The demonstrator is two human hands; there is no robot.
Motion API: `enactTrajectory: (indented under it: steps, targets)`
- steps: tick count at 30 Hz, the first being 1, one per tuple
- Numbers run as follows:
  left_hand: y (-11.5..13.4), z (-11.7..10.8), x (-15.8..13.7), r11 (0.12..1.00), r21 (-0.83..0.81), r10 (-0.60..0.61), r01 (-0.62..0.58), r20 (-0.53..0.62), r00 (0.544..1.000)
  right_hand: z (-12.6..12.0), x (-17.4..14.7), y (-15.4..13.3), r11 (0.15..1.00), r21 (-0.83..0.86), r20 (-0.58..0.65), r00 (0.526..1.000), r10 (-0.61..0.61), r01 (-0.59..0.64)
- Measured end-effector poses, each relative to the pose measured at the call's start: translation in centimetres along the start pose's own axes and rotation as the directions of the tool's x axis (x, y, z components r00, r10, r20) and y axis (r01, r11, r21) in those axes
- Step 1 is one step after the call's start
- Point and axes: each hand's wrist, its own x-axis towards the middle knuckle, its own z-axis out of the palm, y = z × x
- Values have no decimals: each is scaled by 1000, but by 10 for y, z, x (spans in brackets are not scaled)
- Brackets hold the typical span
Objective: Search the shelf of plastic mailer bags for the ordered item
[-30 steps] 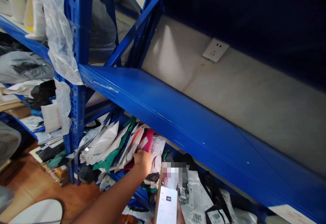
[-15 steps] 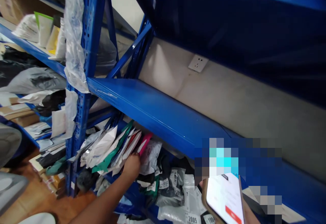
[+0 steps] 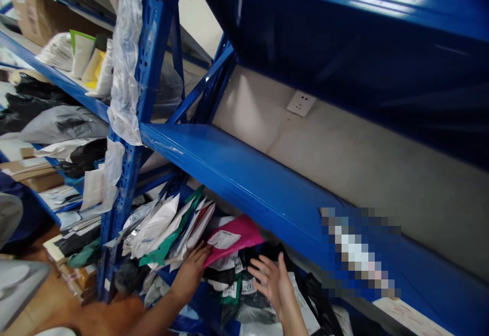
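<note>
My left hand (image 3: 190,270) reaches into the lower shelf. Its fingers lie flat against a leaning row of white, green and grey mailer bags (image 3: 164,229) and touch the lower corner of a pink mailer (image 3: 239,234), which tips over to the right. My right hand (image 3: 270,278) hovers with fingers spread, holding nothing, just above black and grey parcels with numbered labels (image 3: 239,290). A blurred-out object (image 3: 359,252) rests on the blue shelf (image 3: 237,168) to the right of my right hand.
A blue upright post (image 3: 132,137) wrapped in clear plastic stands left of the bags. More parcels and cardboard boxes (image 3: 42,15) fill the shelves at left. A wall socket (image 3: 301,103) sits on the wall behind the middle shelf. Wooden floor (image 3: 57,305) shows below.
The phone has left my right hand, which now reaches open over the parcels. The pink mailer has tipped out to the right. My view has shifted slightly.
</note>
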Motion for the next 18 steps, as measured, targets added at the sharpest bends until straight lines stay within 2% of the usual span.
enactTrajectory:
  steps: [3, 6, 9, 12, 15, 18]
  targets:
    - [-11, 2, -8, 986, 30, 162, -162, 14, 987, 22, 54, -10, 996, -79, 17, 999, 42, -40]
    - [-16, 1, -13, 976, 65, 209, -209, 13, 978, 30, 78, -25, 980, -197, 36, 998, 45, -37]
    - [-15, 5, -15, 993, 73, 89, -88, -7, 996, 21, 71, -33, 969, -228, 9, 995, -100, 99]
    - [-9, 15, -11, 996, 18, -82, 83, -71, 994, 10, 54, -28, 931, -206, -79, 943, -322, 301]
    - [3, 20, -3, 972, -72, -227, 222, -77, 971, 18, 42, -1, 877, -231, -168, 870, -463, 422]
    - [13, 17, 5, 900, -239, -375, 364, -1, 927, 45, 39, 41, 842, -262, -237, 815, -529, 471]
